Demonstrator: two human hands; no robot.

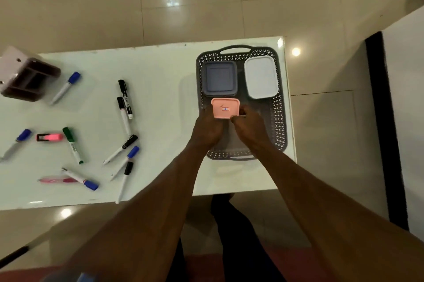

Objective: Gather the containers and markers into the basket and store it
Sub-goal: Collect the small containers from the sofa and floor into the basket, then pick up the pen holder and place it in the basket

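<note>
A grey perforated basket (278,121) sits at the right end of the white table (160,70). Inside it at the back lie a blue-grey square container (219,78) and a white rectangular container (260,80). Both hands hold a small pink container (225,107) over the basket's middle, just in front of the blue-grey one. My left hand (207,128) grips its left side, my right hand (249,127) its right side. Several markers lie scattered on the table's left half, among them a black marker (125,98), a green marker (73,144) and a blue-capped marker (66,86).
A pink highlighter (49,137) and a pink pen (57,180) lie among the markers. A white and brown organiser (25,75) stands tipped at the far left. Tiled floor surrounds the table; a dark doorway edge (385,121) runs along the right.
</note>
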